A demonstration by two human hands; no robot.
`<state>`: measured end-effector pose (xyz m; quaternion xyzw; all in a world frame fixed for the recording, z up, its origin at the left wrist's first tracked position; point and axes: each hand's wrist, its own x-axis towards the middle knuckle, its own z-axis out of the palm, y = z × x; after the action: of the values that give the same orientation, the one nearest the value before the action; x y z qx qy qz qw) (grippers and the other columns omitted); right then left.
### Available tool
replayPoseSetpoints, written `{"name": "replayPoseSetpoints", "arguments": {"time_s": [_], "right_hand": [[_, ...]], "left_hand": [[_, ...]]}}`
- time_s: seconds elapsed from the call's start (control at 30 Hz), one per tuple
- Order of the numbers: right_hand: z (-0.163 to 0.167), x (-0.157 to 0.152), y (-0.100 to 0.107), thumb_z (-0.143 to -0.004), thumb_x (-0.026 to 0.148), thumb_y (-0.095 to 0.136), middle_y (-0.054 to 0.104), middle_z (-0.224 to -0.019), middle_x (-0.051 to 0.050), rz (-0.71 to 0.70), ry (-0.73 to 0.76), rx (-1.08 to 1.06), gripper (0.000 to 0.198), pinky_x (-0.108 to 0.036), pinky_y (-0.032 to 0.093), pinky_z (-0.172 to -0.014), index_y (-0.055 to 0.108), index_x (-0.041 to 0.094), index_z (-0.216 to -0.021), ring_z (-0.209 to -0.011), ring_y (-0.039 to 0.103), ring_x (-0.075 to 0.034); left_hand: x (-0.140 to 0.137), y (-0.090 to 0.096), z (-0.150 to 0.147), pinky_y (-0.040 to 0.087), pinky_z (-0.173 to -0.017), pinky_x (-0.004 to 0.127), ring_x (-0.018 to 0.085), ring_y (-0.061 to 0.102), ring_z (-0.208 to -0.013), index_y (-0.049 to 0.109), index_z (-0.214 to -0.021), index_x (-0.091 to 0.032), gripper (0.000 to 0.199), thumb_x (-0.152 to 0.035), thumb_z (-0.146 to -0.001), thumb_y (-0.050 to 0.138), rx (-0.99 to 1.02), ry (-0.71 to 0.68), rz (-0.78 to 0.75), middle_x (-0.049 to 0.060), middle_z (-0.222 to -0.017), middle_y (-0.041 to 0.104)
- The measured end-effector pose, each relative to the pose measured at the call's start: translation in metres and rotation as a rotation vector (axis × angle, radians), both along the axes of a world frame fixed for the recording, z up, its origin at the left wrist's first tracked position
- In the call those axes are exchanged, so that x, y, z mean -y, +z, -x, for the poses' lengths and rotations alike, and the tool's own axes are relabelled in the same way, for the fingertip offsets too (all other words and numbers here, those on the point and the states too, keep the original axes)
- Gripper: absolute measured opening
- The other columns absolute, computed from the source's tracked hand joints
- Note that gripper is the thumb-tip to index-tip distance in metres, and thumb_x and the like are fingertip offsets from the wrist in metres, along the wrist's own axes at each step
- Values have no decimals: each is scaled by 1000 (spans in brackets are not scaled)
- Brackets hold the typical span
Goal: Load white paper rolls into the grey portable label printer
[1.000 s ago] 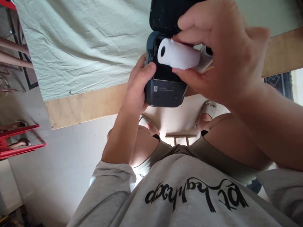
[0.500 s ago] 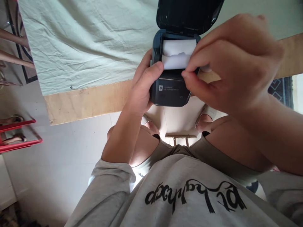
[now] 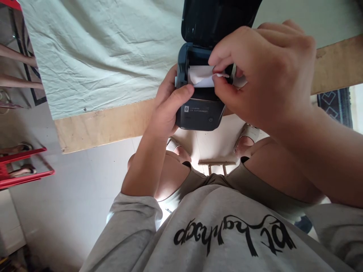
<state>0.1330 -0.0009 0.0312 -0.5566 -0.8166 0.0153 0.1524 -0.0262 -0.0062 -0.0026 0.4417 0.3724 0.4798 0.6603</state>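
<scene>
A small dark label printer [image 3: 198, 115] is held over the table's front edge, its black lid [image 3: 215, 22] swung up. Inside its bay sits a roll of white paper [image 3: 200, 77] with an uneven loose edge. Wrapped round the printer's left side is my left hand [image 3: 170, 100], the thumb resting on the front rim beside the paper. My right hand [image 3: 263, 71] is over the bay's right side, thumb and forefinger pinching the paper's loose end. Part of the roll and the printer's right wall are hidden behind those fingers.
A pale green cloth [image 3: 107, 53] covers the table, with a bare wooden edge [image 3: 104, 126] along its front. A red rack [image 3: 25, 166] stands on the floor at left, near another person's legs [image 3: 19, 66]. A patterned dark mat [image 3: 334, 107] lies at right.
My right hand has moved left and now pinches the paper's end, lifting it a little. The printer has shifted slightly left and down in view.
</scene>
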Motion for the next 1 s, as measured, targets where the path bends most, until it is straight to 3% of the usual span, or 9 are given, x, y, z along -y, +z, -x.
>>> {"name": "replayPoseSetpoints", "arguments": {"time_s": [0.1, 0.27, 0.4, 0.57, 0.7, 0.83, 1.0], "right_hand": [[-1, -1, -2, -70, 28, 33, 50, -81, 5, 58, 3, -30, 25, -21, 25, -71, 44, 28, -93, -75, 43, -4], [-3, -1, 3, -71, 41, 34, 47, -98, 9, 103, 24, 69, 27, -25, 29, -76, 43, 33, -94, -93, 45, -11], [-1, 1, 9, -73, 40, 27, 50, -89, 6, 113, -9, 200, 28, -25, 26, -69, 42, 33, -95, -89, 45, -13], [4, 1, 8, -71, 44, 27, 49, -77, 3, 143, -91, 191, 32, -20, 24, -64, 43, 30, -94, -77, 44, -9], [2, 0, 7, -70, 43, 29, 50, -80, 6, 108, -78, 166, 32, -19, 26, -67, 41, 33, -98, -76, 44, -7], [-1, -1, 7, -72, 38, 29, 51, -82, 7, 109, -57, 151, 27, -17, 18, -63, 46, 32, -91, -74, 42, -5], [-3, 1, 8, -70, 34, 31, 50, -74, 5, -26, 16, 82, 24, -17, 16, -60, 50, 30, -84, -69, 37, -3]], "left_hand": [[1, 0, -1, 34, -61, 26, 12, 48, -66, 50, -88, -22, 18, -25, -70, 48, 1, 3, 15, 0, -72, 49], [1, -1, 0, 37, -66, 26, 15, 50, -75, 51, -91, -24, 24, -30, -68, 52, -10, -27, -9, 1, -76, 55], [0, -2, 1, 38, -72, 27, 18, 49, -85, 52, -92, -25, 28, -31, -65, 55, -16, -48, -56, 0, -83, 58], [0, -1, 1, 36, -65, 27, 19, 51, -84, 53, -89, -25, 26, -33, -65, 55, -50, -28, -11, 1, -77, 56], [1, -1, 0, 36, -68, 29, 19, 51, -82, 52, -90, -27, 27, -33, -64, 55, -28, -10, -23, 1, -76, 55], [1, -1, -1, 38, -66, 27, 16, 51, -79, 51, -91, -26, 25, -31, -66, 53, -44, -12, -7, 0, -77, 54], [1, -1, 0, 36, -60, 26, 15, 51, -74, 54, -86, -24, 18, -30, -70, 50, -17, -9, -42, 1, -71, 51]]}}
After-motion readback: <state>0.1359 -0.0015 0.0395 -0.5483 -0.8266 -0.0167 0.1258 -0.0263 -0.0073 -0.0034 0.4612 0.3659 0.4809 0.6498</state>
